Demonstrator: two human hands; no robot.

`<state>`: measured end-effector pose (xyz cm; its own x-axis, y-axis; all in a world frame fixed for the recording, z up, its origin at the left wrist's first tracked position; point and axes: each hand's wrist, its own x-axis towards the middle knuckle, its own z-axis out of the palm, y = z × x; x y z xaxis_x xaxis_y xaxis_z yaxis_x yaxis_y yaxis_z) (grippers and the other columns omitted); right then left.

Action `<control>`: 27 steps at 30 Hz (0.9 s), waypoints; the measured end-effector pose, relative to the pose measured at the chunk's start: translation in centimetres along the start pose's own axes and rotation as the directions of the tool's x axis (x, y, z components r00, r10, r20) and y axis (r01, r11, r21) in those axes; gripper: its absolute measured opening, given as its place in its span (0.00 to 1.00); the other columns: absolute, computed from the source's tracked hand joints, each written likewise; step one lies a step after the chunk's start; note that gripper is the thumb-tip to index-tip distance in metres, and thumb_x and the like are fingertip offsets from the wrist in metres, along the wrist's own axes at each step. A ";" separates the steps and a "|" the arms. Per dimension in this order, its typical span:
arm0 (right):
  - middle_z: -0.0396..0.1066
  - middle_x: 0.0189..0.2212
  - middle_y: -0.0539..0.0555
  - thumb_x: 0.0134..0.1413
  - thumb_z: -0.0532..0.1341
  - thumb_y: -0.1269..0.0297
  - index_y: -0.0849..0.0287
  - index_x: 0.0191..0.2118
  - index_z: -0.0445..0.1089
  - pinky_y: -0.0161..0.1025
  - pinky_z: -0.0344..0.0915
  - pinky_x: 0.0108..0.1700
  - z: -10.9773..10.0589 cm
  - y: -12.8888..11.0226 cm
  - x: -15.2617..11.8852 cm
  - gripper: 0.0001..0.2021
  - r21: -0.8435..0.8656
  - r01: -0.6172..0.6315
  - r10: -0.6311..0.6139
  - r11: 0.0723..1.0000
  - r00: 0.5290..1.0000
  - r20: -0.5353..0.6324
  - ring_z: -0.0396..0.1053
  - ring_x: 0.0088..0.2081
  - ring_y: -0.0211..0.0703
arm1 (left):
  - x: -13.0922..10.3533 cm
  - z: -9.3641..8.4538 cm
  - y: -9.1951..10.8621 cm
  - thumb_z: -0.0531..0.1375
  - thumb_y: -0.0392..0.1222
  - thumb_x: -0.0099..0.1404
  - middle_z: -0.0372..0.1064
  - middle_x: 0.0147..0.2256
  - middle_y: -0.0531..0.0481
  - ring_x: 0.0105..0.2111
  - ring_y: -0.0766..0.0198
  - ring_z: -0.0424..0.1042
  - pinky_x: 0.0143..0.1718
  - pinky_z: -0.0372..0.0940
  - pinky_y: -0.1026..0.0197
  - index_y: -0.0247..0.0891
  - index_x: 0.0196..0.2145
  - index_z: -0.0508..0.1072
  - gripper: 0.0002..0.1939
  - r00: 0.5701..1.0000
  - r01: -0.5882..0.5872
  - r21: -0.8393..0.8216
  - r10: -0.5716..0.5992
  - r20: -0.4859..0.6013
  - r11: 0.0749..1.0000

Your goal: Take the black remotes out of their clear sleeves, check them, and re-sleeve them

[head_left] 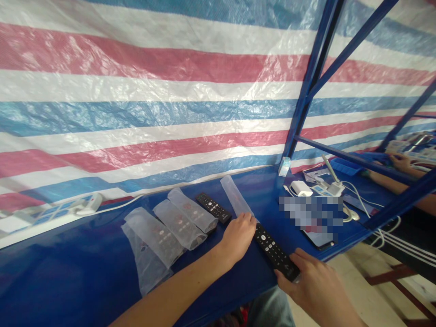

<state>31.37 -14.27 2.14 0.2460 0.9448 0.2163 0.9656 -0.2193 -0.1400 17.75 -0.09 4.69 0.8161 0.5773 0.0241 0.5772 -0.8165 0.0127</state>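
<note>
A black remote control lies slanted over the blue table. My right hand grips its lower end between thumb and fingers. At its upper end, my left hand is closed on the mouth of a translucent sleeve, where the remote's tip meets it. Just left of that sleeve rests a bare black remote. Farther left, several remotes in translucent sleeves lie side by side and partly overlap.
Behind the blue table hangs a striped plastic sheet. A blue metal frame stands at the right, near a white charger, cables and a phone. Another person's arms reach in at the far right. A power strip lies at left.
</note>
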 end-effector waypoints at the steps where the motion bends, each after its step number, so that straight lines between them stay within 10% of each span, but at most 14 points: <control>1: 0.72 0.24 0.51 0.49 0.57 0.54 0.53 0.22 0.67 0.37 0.57 0.25 0.0 -0.3 0.3 0.11 -0.001 -0.001 0.001 1.000 1.000 -0.002 0.72 0.26 0.44 | 0.0 0.1 0.0 0.47 0.27 0.66 0.67 0.42 0.43 0.45 0.58 0.68 0.45 0.67 0.58 0.32 0.43 0.68 0.14 1.000 -0.020 -0.004 0.020 -0.003 1.000; 11: 0.69 0.27 0.52 0.52 0.58 0.53 0.57 0.27 0.67 0.37 0.53 0.25 1.1 -2.6 3.9 0.13 0.004 -0.016 0.016 1.000 1.000 -0.018 0.71 0.28 0.43 | -0.5 0.5 0.4 0.50 0.29 0.65 0.66 0.42 0.45 0.45 0.58 0.66 0.46 0.66 0.57 0.35 0.41 0.66 0.10 0.997 -0.072 -0.078 0.072 -0.015 0.994; 18: 0.67 0.28 0.47 0.50 0.63 0.51 0.55 0.29 0.66 0.34 0.58 0.29 0.4 0.4 4.0 0.13 0.299 0.115 -0.153 0.947 0.982 0.107 0.67 0.27 0.37 | -0.6 0.8 -0.2 0.48 0.26 0.63 0.67 0.42 0.45 0.46 0.59 0.66 0.49 0.64 0.57 0.36 0.43 0.66 0.14 0.999 -0.011 -0.136 0.006 -0.039 0.991; 27: 0.65 0.25 0.48 0.54 0.58 0.65 0.56 0.23 0.62 0.35 0.47 0.24 1.5 -2.3 7.4 0.10 0.048 0.008 -0.009 0.999 1.000 0.011 0.64 0.24 0.36 | -1.6 0.3 1.8 0.49 0.26 0.61 0.67 0.40 0.44 0.43 0.58 0.67 0.46 0.65 0.57 0.34 0.40 0.66 0.12 0.997 -0.073 -0.228 0.066 -0.041 0.971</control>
<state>30.83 -6.44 2.65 0.2366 0.9494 0.2065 0.9624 -0.1998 -0.1841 17.46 -2.51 4.40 0.8505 0.5218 0.0658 0.4943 -0.8359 0.2385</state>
